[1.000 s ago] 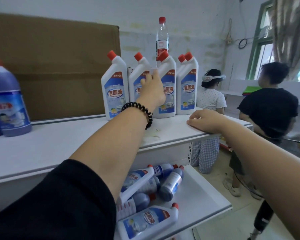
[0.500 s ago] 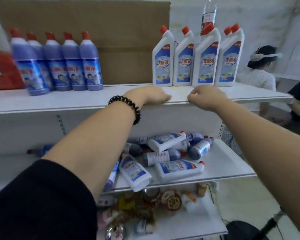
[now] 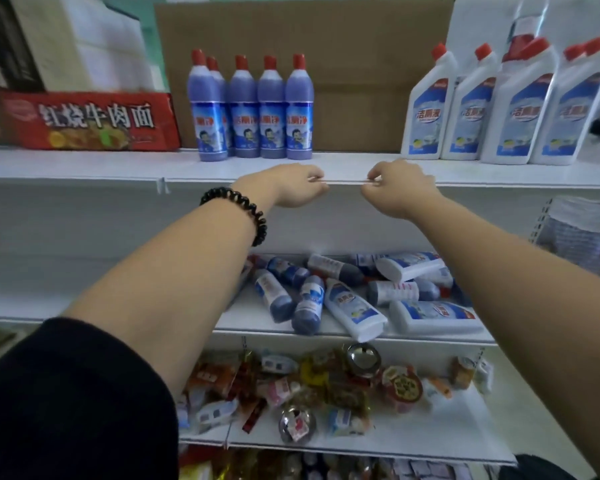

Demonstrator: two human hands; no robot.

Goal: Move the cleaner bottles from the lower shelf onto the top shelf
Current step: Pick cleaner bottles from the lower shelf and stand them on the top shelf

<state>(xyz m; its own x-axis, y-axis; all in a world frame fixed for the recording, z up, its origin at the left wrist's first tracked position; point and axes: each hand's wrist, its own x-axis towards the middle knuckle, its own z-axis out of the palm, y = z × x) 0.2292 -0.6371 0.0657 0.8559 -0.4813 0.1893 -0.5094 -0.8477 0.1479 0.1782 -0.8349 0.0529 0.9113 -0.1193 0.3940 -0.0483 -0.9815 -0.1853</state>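
Cleaner bottles (image 3: 347, 296) lie heaped at 6 o'clock on the lower shelf (image 3: 430, 336); nine stand above. Both hands, left hand (image 3: 297, 185) and right hand (image 3: 397, 188), curl empty at the top shelf (image 3: 84, 168) edge.

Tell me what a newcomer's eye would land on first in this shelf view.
First, the two bare forearms reaching in, left hand and right hand gripping the front edge of the white top shelf. Next, the upright row of purple red-capped cleaner bottles at the shelf's middle and the white angled-neck bottles at its right. Below, a jumbled heap of fallen bottles lies on the lower shelf.
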